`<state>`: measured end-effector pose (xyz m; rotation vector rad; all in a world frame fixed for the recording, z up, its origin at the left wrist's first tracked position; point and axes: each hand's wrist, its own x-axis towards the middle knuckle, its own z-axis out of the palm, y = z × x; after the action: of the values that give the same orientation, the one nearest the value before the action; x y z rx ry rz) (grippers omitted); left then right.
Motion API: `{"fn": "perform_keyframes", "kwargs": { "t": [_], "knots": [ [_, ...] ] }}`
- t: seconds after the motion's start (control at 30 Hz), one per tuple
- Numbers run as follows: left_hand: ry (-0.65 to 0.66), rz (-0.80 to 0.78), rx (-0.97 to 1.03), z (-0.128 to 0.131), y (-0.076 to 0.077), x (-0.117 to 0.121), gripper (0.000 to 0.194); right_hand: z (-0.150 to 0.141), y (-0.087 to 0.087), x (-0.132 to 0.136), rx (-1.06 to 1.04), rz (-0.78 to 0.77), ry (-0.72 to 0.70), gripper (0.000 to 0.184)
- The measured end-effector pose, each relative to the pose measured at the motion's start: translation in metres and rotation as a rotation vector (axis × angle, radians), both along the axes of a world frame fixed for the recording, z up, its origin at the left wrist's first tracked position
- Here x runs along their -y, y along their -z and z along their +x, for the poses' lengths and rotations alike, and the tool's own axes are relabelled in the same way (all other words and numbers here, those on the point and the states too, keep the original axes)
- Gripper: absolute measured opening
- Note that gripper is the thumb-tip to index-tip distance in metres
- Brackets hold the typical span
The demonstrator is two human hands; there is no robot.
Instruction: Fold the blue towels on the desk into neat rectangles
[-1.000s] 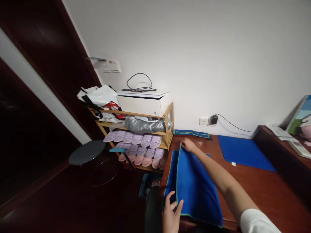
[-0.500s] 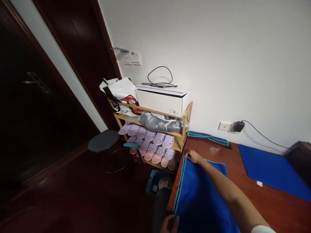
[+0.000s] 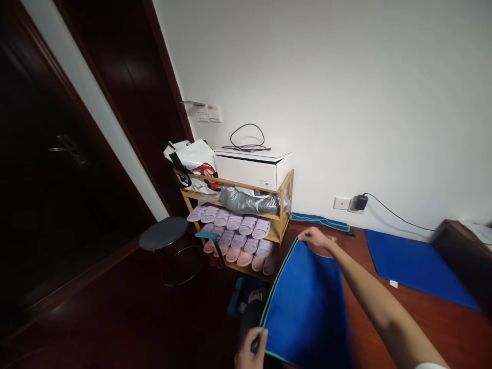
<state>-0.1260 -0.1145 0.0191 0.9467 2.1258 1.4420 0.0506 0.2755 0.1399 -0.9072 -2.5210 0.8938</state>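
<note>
the left hand (image 3: 250,351) is pinching the near left corner of a green-edged blue cloth (image 3: 302,302), thumb and fingers clamped on it. the cloth is spanning the left end of a reddish-brown desk (image 3: 374,318). the right hand (image 3: 314,237) is gripping the far left corner between its fingertips. farther back, another blue cloth (image 3: 415,266) is lying rightward, and a narrow folded cloth (image 3: 319,221) is resting along the wall (image 3: 384,128).

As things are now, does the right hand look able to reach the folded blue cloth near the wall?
Probably yes: the folded cloth lies just beyond the right hand, with nothing visible between them, though it is pinching another blue cloth.
</note>
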Motion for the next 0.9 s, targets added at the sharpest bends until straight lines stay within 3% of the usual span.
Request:
{"fn": "perform_keyframes", "kwargs": {
  "t": [0.13, 0.27, 0.4, 0.5, 0.6, 0.67, 0.8, 0.9],
  "knots": [
    [0.074, -0.002, -0.157, -0.031, -0.067, -0.009, 0.051, 0.087, -0.064, 0.014, -0.164, 0.073, 0.042, 0.045],
    [0.175, 0.106, -0.314, -0.046, -0.144, -0.026, 0.04, 0.173, -0.113, 0.062, -0.311, 0.207, 0.095, 0.047],
    [0.271, 0.217, -0.461, -0.043, -0.211, -0.047, 0.035, 0.237, -0.137, 0.119, -0.39, 0.397, 0.236, 0.042],
    [0.368, 0.267, -0.481, -0.035, -0.249, -0.067, 0.037, 0.271, -0.146, 0.152, -0.404, 0.554, 0.337, 0.042],
    [0.498, 0.281, -0.489, -0.03, -0.275, -0.089, 0.04, 0.295, -0.151, 0.177, -0.372, 0.669, 0.355, 0.035],
    [0.538, 0.269, -0.476, -0.028, -0.284, -0.102, 0.042, 0.306, -0.151, 0.19, -0.353, 0.698, 0.363, 0.032],
    [0.608, 0.224, -0.403, -0.022, -0.289, -0.119, 0.043, 0.321, -0.143, 0.213, -0.338, 0.7, 0.366, 0.025],
    [0.686, 0.253, -0.379, -0.017, -0.291, -0.117, 0.037, 0.331, -0.136, 0.231, -0.33, 0.683, 0.359, 0.022]
  ]
}}
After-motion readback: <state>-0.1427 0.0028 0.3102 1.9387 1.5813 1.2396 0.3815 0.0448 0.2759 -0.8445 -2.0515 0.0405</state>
